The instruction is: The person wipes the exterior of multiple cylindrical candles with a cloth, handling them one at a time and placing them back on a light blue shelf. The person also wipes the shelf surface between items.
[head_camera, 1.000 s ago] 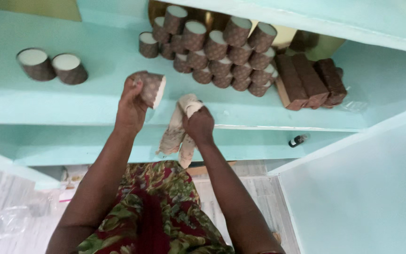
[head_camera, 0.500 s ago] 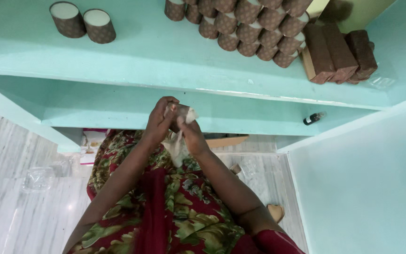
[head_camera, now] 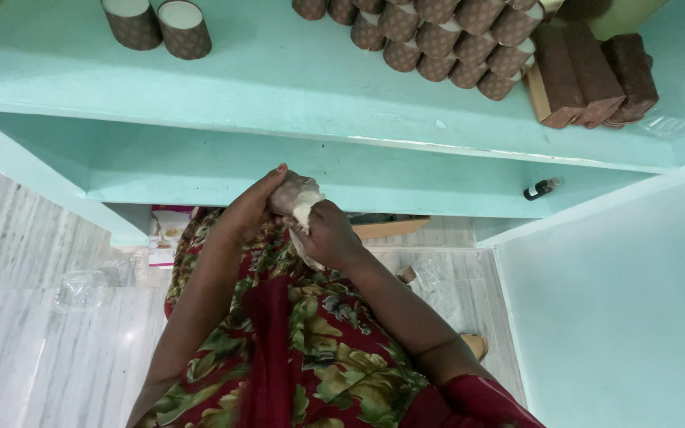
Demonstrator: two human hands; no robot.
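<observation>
Change: since a second ago both hands have come down from the worktop edge to the front of the body, and the small brown cup that the left hand held up by the worktop is now drawn in between the two hands.
Cup: the cup (head_camera: 287, 192) is partly hidden by fingers and cloth; a brown side shows, held just below the front edge of the worktop, above the person's lap.
Cloth: a pale cloth (head_camera: 304, 212) is bunched against the cup, with a strip hanging below the right hand.
Left hand: the left hand (head_camera: 249, 212) is curled round the cup from its left, fingers closed over the top.
Right hand: the right hand (head_camera: 331, 235) is closed in a fist on the cloth, pressed against the cup.
Worktop: the turquoise worktop (head_camera: 279, 79) runs across the top, with an open shelf (head_camera: 200, 178) under it.
Stack: a heap of brown dotted cups (head_camera: 438, 40) lies on its side at the far right of the worktop, well apart from the hands.
Pair: two cups (head_camera: 156, 24) stand upright at the far left.
Boxes: brown boxes (head_camera: 592, 71) stand just beside the heap.
Bottle: a small dark bottle (head_camera: 541, 189) lies on the shelf.
Floor: a pale striped floor (head_camera: 41, 317) lies below.
</observation>
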